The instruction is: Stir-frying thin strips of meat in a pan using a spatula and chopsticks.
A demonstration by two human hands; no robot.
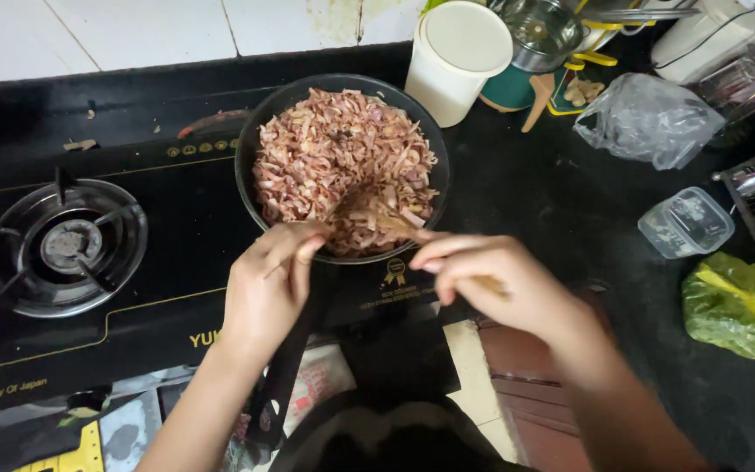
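- Head view: the right hand (491, 280) is closed around a wooden spatula (392, 223), whose blade is buried in the food just ahead of the knuckles.
- The left hand (268, 284) sits at the near rim of the black frying pan (251, 166), fingers curled and pinched together at the edge; whether it grips the rim, a scrap of food or only steadies the pan, I cannot tell.
- The pan, filled close to its rim with pinkish shredded strips (334, 149), stands on the right side of a black gas stove (150, 262), directly beyond both hands; its long handle (283, 385) runs back towards the body, below the left hand.
- The unused burner (63, 245) lies well off to the left of the left hand.
- Beyond the right hand, touching or just beside the pan's far rim, stands a white lidded tub (452, 61); further right on the dark surface (552, 192) are a clear plastic bag (648, 118), a small clear box (685, 223) and a green bag (736, 306).
- Risks, as I judge them: the pan is heaped, so a hard push of the spatula may throw strips over the rim; fingers on the rim could be burnt if the pan is hot; and the tub is close enough to be knocked.
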